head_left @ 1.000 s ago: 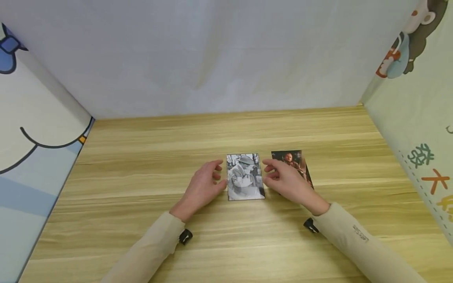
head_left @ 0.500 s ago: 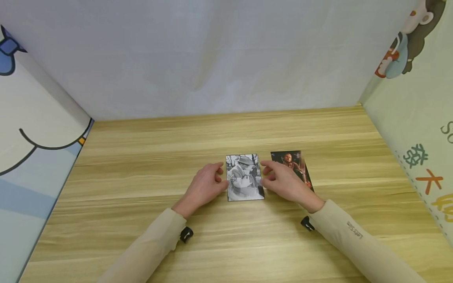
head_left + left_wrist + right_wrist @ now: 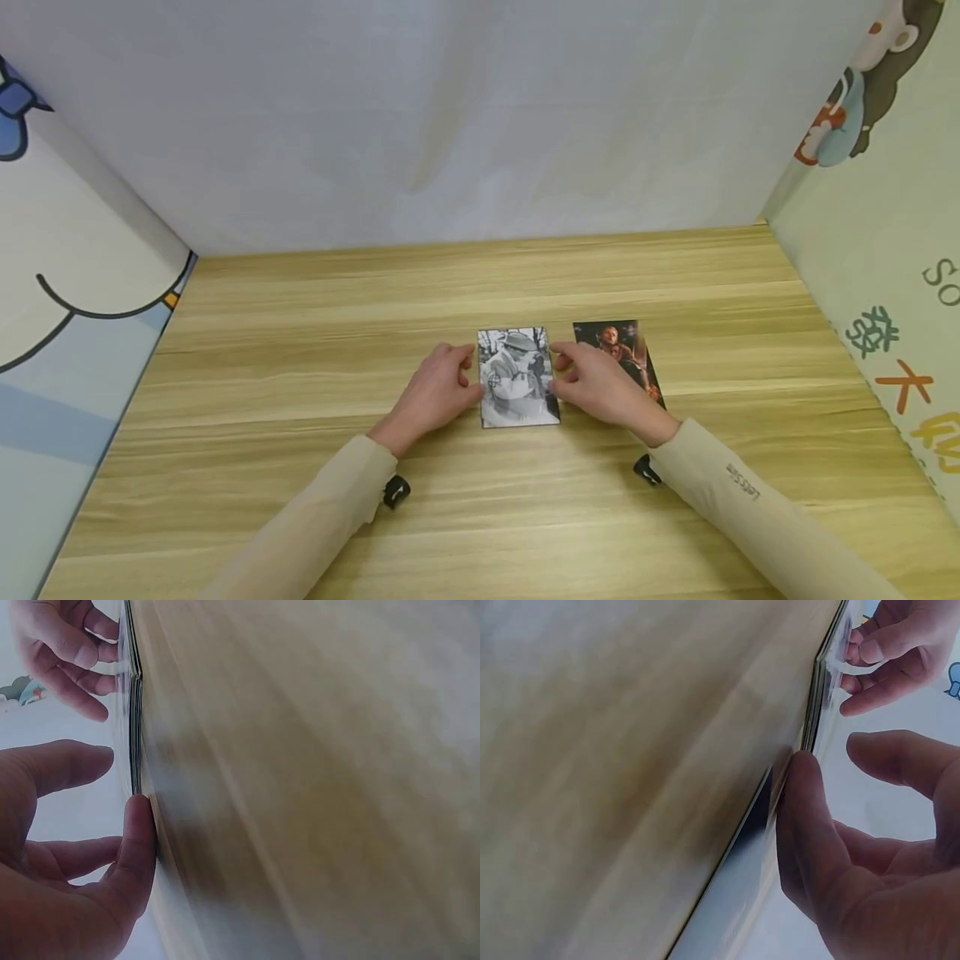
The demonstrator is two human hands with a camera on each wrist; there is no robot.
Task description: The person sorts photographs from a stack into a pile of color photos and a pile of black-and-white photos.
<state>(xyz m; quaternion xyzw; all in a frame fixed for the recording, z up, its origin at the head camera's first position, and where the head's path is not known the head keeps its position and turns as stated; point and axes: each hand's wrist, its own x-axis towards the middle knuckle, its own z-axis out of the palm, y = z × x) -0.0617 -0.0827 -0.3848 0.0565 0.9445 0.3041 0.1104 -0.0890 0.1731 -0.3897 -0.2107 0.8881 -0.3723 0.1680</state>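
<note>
A stack of photo cards (image 3: 517,379), its top one a black-and-white picture of a person in a hat, lies flat on the table. My left hand (image 3: 433,390) is at the stack's left edge, one fingertip against its side in the left wrist view and the thumb apart from it. At the opposite edge is my right hand (image 3: 606,390), with a fingertip (image 3: 804,769) right at the stack's side. The stack's layered edges (image 3: 136,735) show in both wrist views. Partly hidden under my right hand lies a dark colour photo card (image 3: 633,354).
The wood-grain table (image 3: 300,308) ends at a white cloth backdrop (image 3: 465,125). Printed panels stand on both sides, with cartoon shapes on the left panel (image 3: 82,225) and lettering on the right panel (image 3: 862,250). Black wrist mounts (image 3: 396,492) show beside the sleeves.
My right hand has shifted slightly left, closing up to the stack's right edge and uncovering more of the dark card. My left hand has hardly moved, and the stack stays in place.
</note>
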